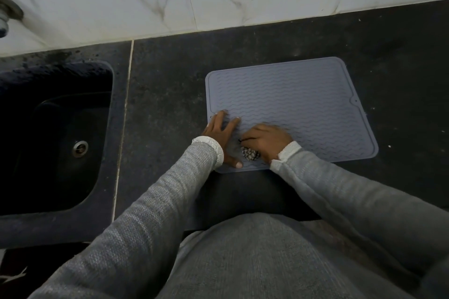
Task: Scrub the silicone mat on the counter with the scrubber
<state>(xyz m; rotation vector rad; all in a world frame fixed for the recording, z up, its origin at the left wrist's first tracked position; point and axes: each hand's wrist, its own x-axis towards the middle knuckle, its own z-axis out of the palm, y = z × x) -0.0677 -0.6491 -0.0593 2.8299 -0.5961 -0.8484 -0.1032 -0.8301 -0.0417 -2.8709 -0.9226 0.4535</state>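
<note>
While left hand point(222, 132) presses silicone mat point(303, 104) flat | right hand point(266, 139) grips scrubber point(249, 153) | no legible writing

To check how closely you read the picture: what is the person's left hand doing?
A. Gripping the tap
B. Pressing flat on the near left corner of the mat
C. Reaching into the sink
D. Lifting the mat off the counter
B: the left hand lies with fingers spread on the silicone mat, near its left corner, while the right hand holds the scrubber.
</note>
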